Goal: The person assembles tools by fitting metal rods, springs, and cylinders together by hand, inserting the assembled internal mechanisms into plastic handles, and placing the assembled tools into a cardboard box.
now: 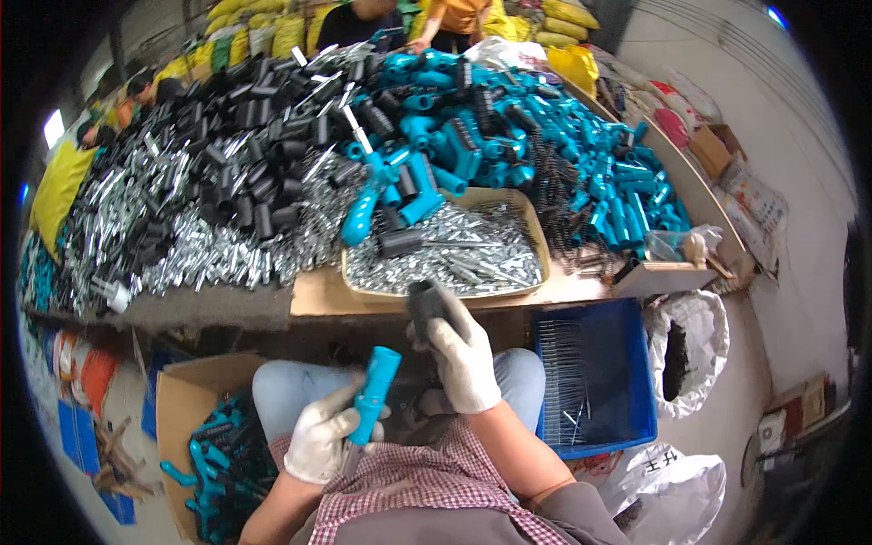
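Observation:
My left hand point(318, 441), in a white glove, is closed round a teal plastic tubular handle part point(378, 377) that tilts upward over my lap. To its upper right, my gloved right hand point(465, 356) grips a short black plastic sleeve point(425, 303) just in front of the bench edge. The two pieces are apart. Beyond the right hand sits a shallow cream tray point(536, 238) heaped with small silvery metal rods. A teal handle with a metal shaft point(361, 211) leans at the tray's left rim.
Piles of black sleeves point(263, 186), metal parts point(218, 261) and teal handles point(627, 213) cover the bench. A cardboard box point(177, 400) with teal parts stands at my left; a blue crate point(645, 400) with thin rods at my right. A white sack point(708, 341) is beside it. People point(454, 23) stand across the bench.

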The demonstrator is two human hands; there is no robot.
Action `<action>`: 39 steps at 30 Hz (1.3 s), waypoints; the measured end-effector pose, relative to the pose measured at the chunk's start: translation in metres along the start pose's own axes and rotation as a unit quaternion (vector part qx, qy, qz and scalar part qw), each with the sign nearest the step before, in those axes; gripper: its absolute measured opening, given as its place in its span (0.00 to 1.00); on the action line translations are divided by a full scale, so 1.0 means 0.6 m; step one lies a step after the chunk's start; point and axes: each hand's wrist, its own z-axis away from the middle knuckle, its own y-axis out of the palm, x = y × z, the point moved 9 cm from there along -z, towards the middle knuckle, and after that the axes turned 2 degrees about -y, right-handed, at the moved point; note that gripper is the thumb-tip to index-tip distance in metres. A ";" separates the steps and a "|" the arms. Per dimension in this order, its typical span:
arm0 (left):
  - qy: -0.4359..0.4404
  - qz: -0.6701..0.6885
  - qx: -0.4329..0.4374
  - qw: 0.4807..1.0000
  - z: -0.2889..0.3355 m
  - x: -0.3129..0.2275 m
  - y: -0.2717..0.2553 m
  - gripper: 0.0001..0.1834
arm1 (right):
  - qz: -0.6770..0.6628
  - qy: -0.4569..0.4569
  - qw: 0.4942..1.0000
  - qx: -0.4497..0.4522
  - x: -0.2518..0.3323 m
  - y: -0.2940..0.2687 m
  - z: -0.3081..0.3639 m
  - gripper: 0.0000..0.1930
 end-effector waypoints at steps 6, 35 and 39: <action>0.014 -0.050 0.016 0.999 -0.021 -0.012 0.012 0.33 | 0.363 -0.019 0.923 0.125 0.064 0.001 0.009 0.19; 0.204 -0.475 0.003 0.856 -0.049 -0.029 0.100 0.30 | 0.684 -0.277 0.670 -0.078 0.246 -0.185 -0.123 0.05; 0.195 -0.488 0.007 0.851 -0.047 -0.020 0.102 0.30 | 0.796 -0.251 0.551 -0.010 0.187 -0.151 -0.219 0.07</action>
